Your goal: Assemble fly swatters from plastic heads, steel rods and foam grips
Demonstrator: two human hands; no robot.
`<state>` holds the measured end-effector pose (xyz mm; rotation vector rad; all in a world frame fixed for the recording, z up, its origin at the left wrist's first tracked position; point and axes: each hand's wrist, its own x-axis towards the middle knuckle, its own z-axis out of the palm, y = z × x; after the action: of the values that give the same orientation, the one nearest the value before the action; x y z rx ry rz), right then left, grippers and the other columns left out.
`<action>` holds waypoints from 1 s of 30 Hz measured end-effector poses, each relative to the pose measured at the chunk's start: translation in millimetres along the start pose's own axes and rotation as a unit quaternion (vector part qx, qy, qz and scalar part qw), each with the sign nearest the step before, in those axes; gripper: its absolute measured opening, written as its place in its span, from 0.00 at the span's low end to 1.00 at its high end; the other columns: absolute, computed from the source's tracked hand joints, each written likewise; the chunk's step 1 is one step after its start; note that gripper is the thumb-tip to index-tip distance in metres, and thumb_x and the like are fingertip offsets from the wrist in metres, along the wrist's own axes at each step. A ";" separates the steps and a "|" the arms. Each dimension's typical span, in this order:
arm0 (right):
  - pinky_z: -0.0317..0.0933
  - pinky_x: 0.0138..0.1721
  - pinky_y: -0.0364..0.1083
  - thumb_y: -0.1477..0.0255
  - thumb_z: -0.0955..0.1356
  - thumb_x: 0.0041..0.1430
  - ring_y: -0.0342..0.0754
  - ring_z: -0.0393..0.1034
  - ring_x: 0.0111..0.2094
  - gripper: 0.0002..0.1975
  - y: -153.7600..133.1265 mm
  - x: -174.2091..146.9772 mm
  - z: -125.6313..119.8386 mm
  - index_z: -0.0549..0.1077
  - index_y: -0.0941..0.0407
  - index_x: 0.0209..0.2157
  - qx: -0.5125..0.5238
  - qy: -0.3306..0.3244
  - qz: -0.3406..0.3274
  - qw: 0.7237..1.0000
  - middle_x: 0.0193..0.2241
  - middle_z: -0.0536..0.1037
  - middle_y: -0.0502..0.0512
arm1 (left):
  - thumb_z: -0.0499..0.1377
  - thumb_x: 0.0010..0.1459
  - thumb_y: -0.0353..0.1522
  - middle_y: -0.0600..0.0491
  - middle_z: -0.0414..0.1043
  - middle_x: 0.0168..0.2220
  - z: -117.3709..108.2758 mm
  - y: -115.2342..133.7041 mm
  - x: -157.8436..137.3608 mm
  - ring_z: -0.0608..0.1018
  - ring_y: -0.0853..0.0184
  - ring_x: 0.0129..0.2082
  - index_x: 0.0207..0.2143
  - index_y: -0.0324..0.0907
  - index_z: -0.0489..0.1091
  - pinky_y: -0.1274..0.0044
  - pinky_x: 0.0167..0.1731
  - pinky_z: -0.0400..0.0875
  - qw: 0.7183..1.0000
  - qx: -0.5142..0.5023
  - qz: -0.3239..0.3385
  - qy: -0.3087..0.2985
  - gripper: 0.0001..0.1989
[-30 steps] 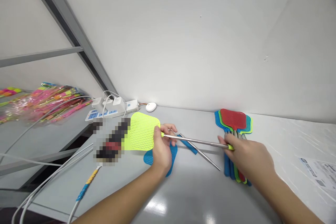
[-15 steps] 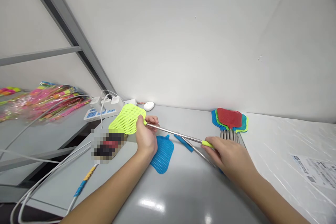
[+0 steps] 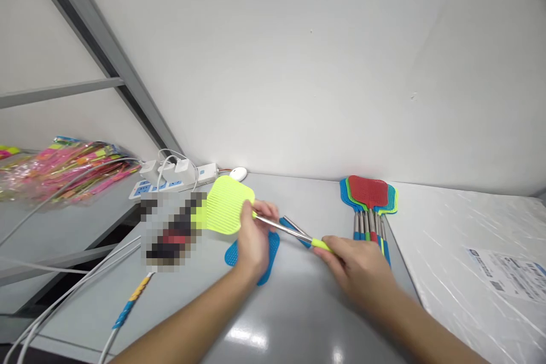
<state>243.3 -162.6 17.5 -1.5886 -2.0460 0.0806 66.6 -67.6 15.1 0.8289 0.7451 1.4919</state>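
A yellow-green fly swatter with a telescopic metal shaft is held above the table between my two hands. My left hand is closed on it at the base of the perforated head, thumb on top. Its yellow-green grip lies in my closed right hand, at the other end of the shaft. Under my left hand lies a blue swatter head, partly covered. A blue grip with a metal shaft rests just behind the held shaft.
Several swatters with red, green and blue heads lie stacked at the right. Beside them is a white plastic-wrapped package. A power strip with chargers and white cables sits at the left, near bagged colourful items.
My hands have come closer together, and the exposed shaft of the yellow-green swatter is shorter. Its head has shifted right, while my right hand has moved slightly left and down.
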 end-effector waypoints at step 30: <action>0.46 0.27 0.45 0.64 0.63 0.65 0.43 0.58 0.21 0.13 -17.0 -7.2 6.5 0.77 0.54 0.37 0.028 0.082 0.003 0.996 0.19 0.69 0.50 | 0.38 0.68 0.45 0.53 0.68 0.24 -6.6 -9.8 -13.9 0.67 0.69 0.24 0.26 0.41 0.67 0.75 0.31 0.63 0.970 0.169 -0.015 -0.175 0.28</action>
<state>226.5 -172.5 15.5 -1.5159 -1.8975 0.0098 66.8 -80.6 2.2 1.2951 0.7486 1.1595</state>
